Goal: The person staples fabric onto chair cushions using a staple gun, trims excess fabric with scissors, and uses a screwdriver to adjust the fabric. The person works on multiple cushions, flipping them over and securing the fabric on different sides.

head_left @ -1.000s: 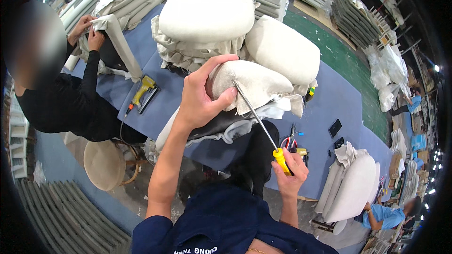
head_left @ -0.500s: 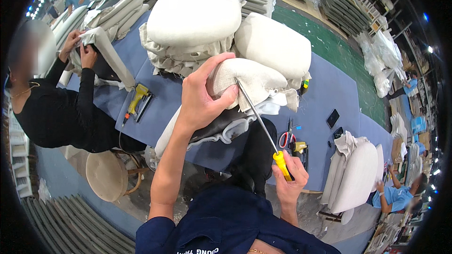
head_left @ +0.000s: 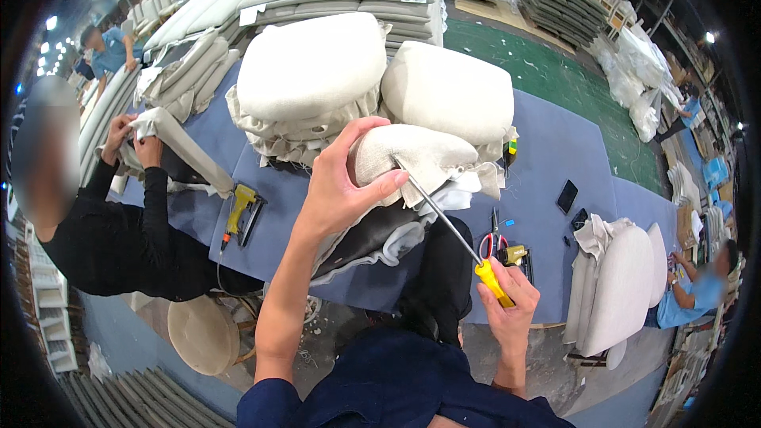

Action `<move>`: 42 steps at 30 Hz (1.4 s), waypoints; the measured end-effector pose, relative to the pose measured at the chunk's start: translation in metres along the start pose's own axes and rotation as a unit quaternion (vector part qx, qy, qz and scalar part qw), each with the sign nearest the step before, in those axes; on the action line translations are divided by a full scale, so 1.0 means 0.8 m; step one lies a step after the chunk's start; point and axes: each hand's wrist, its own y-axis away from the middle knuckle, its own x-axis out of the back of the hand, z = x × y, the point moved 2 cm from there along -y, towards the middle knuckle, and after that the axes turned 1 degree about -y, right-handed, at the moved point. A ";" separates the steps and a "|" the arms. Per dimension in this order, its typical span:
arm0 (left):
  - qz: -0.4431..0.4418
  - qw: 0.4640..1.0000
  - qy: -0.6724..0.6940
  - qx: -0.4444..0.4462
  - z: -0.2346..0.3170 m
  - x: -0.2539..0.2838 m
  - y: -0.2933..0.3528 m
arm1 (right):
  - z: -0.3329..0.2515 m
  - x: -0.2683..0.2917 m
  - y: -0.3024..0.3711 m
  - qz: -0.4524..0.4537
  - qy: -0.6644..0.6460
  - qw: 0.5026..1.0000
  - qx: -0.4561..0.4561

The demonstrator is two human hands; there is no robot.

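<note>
My left hand (head_left: 337, 182) is clamped around the rounded end of a cream fabric-covered seat cushion (head_left: 424, 149), thumb on the near side and fingers over the far side. Loose fabric and white padding (head_left: 453, 194) hang from its edge, and a dark underside (head_left: 361, 239) shows below. In my right hand (head_left: 514, 307) is a yellow-handled screwdriver (head_left: 493, 281) with a long metal shaft. Its tip presses into the fabric close to my left thumb; the very end is hidden in a fold.
Covered cushions (head_left: 311, 63) are stacked beyond, beside another cushion (head_left: 450, 91). Right on the blue table (head_left: 547, 143) lie scissors (head_left: 493, 242), a staple gun (head_left: 517, 255) and a phone (head_left: 567, 196). At left, a co-worker (head_left: 119, 238) handles a fabric-covered piece near a yellow staple gun (head_left: 241, 212).
The whole view has shifted, so the table and cushions sit lower. Both hands keep their grips, and the screwdriver tip stays at about the same spot on the fabric.
</note>
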 end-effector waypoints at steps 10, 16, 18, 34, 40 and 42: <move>-0.038 0.991 -0.117 -0.046 0.006 -0.005 -0.022 | -0.031 0.067 -0.033 -0.019 0.115 0.993 0.024; -0.061 0.995 -0.072 0.023 0.023 -0.019 -0.010 | -0.013 0.069 -0.034 0.007 0.164 0.985 0.058; -0.043 0.993 -0.110 -0.001 0.025 -0.022 -0.011 | 0.022 0.034 -0.022 0.046 0.135 0.987 0.068; 0.022 0.992 -0.120 -0.031 0.004 -0.020 -0.013 | 0.106 -0.167 0.009 -0.026 -0.320 0.941 -0.103; -0.008 0.993 -0.118 -0.002 0.017 -0.023 -0.009 | 0.107 -0.201 -0.005 -0.013 -0.291 0.955 -0.059; -0.008 0.993 -0.114 0.002 0.019 -0.027 -0.010 | 0.114 -0.203 -0.006 -0.081 -0.370 0.921 -0.091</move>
